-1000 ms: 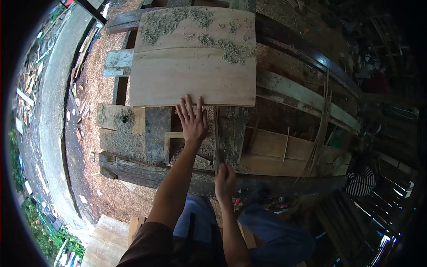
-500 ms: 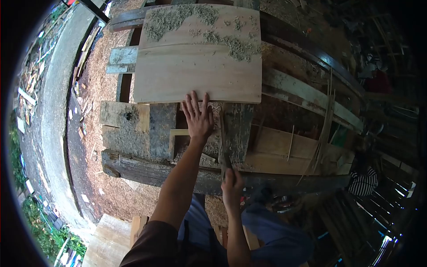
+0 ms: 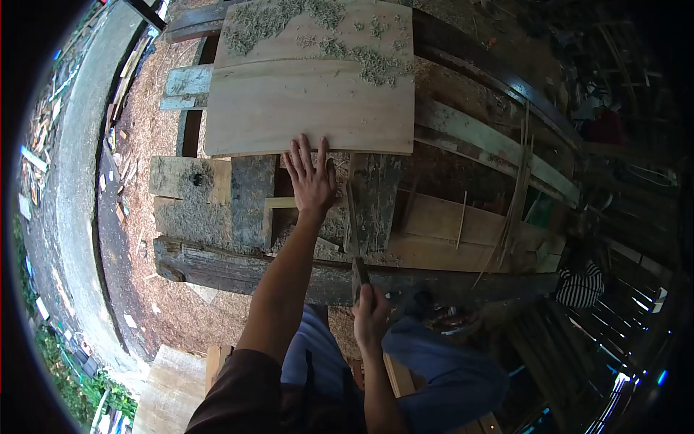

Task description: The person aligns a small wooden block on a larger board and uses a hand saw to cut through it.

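Observation:
My left hand (image 3: 313,181) lies flat with fingers spread, its fingertips resting on the near edge of a wide pale wooden board (image 3: 311,123). Curly wood shavings (image 3: 379,66) are scattered over the board's far half. My right hand (image 3: 371,315) is closed around the dark handle of what looks like a handsaw (image 3: 352,224). Its long narrow blade points away from me, toward the board's near edge, just right of my left hand. Where the blade's far end meets the board, I cannot make out any contact.
Rough weathered planks (image 3: 217,264) form the bench under the board, with gaps between them. Thin wooden strips (image 3: 517,195) lie across the right side. A striped cloth (image 3: 580,284) shows at far right. Wood chips (image 3: 191,318) cover the ground at left, beside a concrete strip (image 3: 76,188).
My right hand has drawn the saw slightly back toward me, and its handle is tilted differently. My left hand keeps its place on the board edge. The whole view has shifted a little.

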`<action>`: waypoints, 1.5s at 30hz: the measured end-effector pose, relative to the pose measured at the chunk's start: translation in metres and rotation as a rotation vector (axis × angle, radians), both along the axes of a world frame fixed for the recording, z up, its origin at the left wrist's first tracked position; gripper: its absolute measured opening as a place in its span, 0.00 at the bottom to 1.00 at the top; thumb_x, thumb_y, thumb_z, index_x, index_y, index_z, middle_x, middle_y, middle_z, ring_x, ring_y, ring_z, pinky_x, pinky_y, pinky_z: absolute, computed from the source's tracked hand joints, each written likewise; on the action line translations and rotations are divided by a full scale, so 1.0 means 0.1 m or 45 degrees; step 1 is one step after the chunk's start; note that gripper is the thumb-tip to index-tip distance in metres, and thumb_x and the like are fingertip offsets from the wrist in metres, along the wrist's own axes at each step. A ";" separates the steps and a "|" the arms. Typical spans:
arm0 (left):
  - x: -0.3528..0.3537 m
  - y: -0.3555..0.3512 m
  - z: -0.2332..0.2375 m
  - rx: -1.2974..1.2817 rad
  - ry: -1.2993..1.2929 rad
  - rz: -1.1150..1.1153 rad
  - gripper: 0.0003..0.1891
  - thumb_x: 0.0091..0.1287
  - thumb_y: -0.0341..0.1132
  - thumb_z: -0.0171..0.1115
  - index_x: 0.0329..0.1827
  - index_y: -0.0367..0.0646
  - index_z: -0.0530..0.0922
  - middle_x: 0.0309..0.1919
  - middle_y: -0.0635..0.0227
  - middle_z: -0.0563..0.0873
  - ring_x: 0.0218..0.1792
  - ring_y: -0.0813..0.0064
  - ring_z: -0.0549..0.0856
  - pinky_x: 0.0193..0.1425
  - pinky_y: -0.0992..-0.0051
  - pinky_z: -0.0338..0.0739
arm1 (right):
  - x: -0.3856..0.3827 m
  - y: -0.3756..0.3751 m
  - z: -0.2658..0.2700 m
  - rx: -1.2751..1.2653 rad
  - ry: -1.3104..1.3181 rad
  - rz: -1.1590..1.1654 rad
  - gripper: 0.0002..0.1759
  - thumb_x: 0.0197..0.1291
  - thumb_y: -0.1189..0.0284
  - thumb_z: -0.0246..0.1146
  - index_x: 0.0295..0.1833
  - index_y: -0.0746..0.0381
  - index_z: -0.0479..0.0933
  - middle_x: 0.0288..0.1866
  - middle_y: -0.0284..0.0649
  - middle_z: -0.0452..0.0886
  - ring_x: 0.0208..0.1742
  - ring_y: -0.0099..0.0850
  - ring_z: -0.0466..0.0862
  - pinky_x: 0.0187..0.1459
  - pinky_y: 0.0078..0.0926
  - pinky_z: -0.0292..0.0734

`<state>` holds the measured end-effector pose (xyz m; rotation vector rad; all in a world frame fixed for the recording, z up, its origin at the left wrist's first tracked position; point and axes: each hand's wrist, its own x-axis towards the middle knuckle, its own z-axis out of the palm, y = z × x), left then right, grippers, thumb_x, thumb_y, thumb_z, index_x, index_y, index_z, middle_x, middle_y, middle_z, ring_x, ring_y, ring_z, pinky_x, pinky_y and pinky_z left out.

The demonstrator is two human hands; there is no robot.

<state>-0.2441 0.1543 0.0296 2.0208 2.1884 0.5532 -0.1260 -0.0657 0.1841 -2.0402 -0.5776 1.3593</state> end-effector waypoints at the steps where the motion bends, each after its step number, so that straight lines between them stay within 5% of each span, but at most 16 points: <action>1: 0.00 0.04 -0.01 0.002 0.003 0.006 0.33 0.79 0.45 0.47 0.86 0.59 0.52 0.85 0.51 0.48 0.84 0.47 0.46 0.86 0.45 0.37 | 0.00 0.19 -0.15 0.050 -0.019 0.039 0.24 0.78 0.57 0.55 0.38 0.68 0.76 0.23 0.36 0.70 0.27 0.25 0.69 0.31 0.31 0.64; 5: -0.06 0.08 0.01 -0.038 0.033 -0.005 0.32 0.80 0.45 0.47 0.86 0.59 0.52 0.85 0.51 0.48 0.84 0.47 0.46 0.86 0.45 0.37 | -0.09 0.78 -0.26 0.103 -0.038 0.100 0.23 0.78 0.58 0.56 0.38 0.68 0.77 0.24 0.34 0.71 0.28 0.23 0.71 0.32 0.30 0.65; 9: -0.02 0.07 -0.02 -0.012 0.007 0.018 0.33 0.79 0.44 0.48 0.86 0.60 0.52 0.85 0.51 0.49 0.84 0.47 0.46 0.86 0.45 0.38 | -0.05 0.27 -0.05 0.045 -0.050 0.061 0.23 0.78 0.58 0.56 0.38 0.67 0.76 0.24 0.34 0.71 0.29 0.23 0.71 0.32 0.30 0.65; 11: -0.02 0.03 0.00 -0.022 0.056 -0.014 0.33 0.78 0.45 0.49 0.85 0.56 0.53 0.84 0.48 0.48 0.84 0.44 0.45 0.85 0.45 0.37 | -0.06 0.20 0.06 0.103 -0.079 0.025 0.20 0.78 0.59 0.55 0.33 0.59 0.72 0.19 0.25 0.62 0.18 0.15 0.62 0.22 0.22 0.56; 18: -0.03 0.03 0.01 -0.015 0.055 -0.013 0.32 0.79 0.45 0.48 0.85 0.56 0.54 0.84 0.48 0.48 0.84 0.44 0.45 0.86 0.45 0.38 | -0.07 0.62 -0.14 0.162 -0.034 0.084 0.19 0.78 0.59 0.56 0.34 0.60 0.73 0.18 0.25 0.61 0.17 0.15 0.61 0.20 0.22 0.55; 21: -0.01 0.05 -0.01 -0.007 0.042 -0.007 0.32 0.79 0.45 0.47 0.85 0.56 0.54 0.84 0.48 0.48 0.84 0.45 0.45 0.86 0.45 0.37 | -0.01 0.40 -0.09 0.189 -0.164 0.087 0.21 0.78 0.57 0.56 0.34 0.60 0.74 0.18 0.26 0.62 0.17 0.16 0.61 0.21 0.23 0.55; 23: 0.01 0.01 -0.03 -0.040 0.053 -0.016 0.32 0.80 0.45 0.47 0.85 0.56 0.54 0.84 0.48 0.48 0.84 0.45 0.45 0.86 0.46 0.37 | 0.04 0.42 -0.15 0.091 -0.195 0.093 0.23 0.77 0.58 0.56 0.37 0.68 0.76 0.24 0.37 0.71 0.28 0.26 0.71 0.33 0.33 0.66; 27: -0.02 0.03 -0.05 -0.014 0.044 0.011 0.34 0.78 0.45 0.47 0.86 0.61 0.50 0.85 0.51 0.47 0.85 0.47 0.44 0.86 0.45 0.37 | 0.04 0.70 -0.29 0.075 -0.032 0.115 0.22 0.77 0.59 0.57 0.37 0.68 0.76 0.24 0.37 0.70 0.28 0.26 0.71 0.33 0.33 0.65; 30: -0.01 0.07 -0.05 -0.004 0.032 0.007 0.34 0.79 0.45 0.47 0.86 0.60 0.50 0.85 0.51 0.46 0.85 0.48 0.44 0.86 0.45 0.36 | 0.01 0.27 -0.05 0.187 -0.169 0.153 0.21 0.78 0.57 0.55 0.35 0.61 0.74 0.18 0.26 0.64 0.17 0.16 0.63 0.20 0.23 0.56; 33: 0.02 -0.01 -0.02 -0.009 0.004 0.003 0.33 0.79 0.45 0.46 0.86 0.60 0.50 0.85 0.51 0.47 0.85 0.47 0.44 0.86 0.46 0.36 | 0.00 0.20 0.01 0.104 0.002 0.024 0.22 0.79 0.56 0.54 0.34 0.60 0.72 0.18 0.26 0.64 0.17 0.16 0.64 0.21 0.23 0.57; 35: 0.00 0.09 0.01 0.008 0.004 0.004 0.33 0.79 0.45 0.46 0.86 0.59 0.51 0.85 0.51 0.47 0.85 0.47 0.44 0.86 0.46 0.36 | -0.02 0.67 -0.22 0.106 -0.020 0.098 0.21 0.77 0.58 0.57 0.38 0.66 0.75 0.24 0.32 0.67 0.26 0.22 0.67 0.30 0.30 0.62; 38: -0.02 0.04 0.01 -0.023 0.013 0.002 0.33 0.79 0.45 0.47 0.86 0.59 0.51 0.85 0.50 0.48 0.85 0.47 0.45 0.86 0.46 0.36 | -0.07 0.74 -0.33 0.248 0.081 0.068 0.19 0.78 0.57 0.56 0.35 0.59 0.71 0.18 0.25 0.62 0.17 0.16 0.62 0.21 0.21 0.55; 42: -0.02 0.05 -0.03 0.005 0.058 0.014 0.34 0.79 0.45 0.47 0.86 0.59 0.51 0.85 0.50 0.48 0.85 0.47 0.45 0.86 0.45 0.37 | -0.11 0.27 0.03 0.080 0.163 -0.106 0.21 0.79 0.57 0.54 0.33 0.58 0.71 0.19 0.25 0.61 0.18 0.16 0.61 0.22 0.21 0.55; 45: -0.01 0.08 0.02 0.004 0.053 -0.005 0.34 0.79 0.45 0.47 0.86 0.58 0.51 0.85 0.50 0.47 0.85 0.46 0.45 0.86 0.45 0.37 | -0.10 0.44 -0.23 0.224 -0.110 0.003 0.21 0.78 0.57 0.54 0.32 0.59 0.71 0.20 0.25 0.63 0.19 0.16 0.62 0.22 0.21 0.55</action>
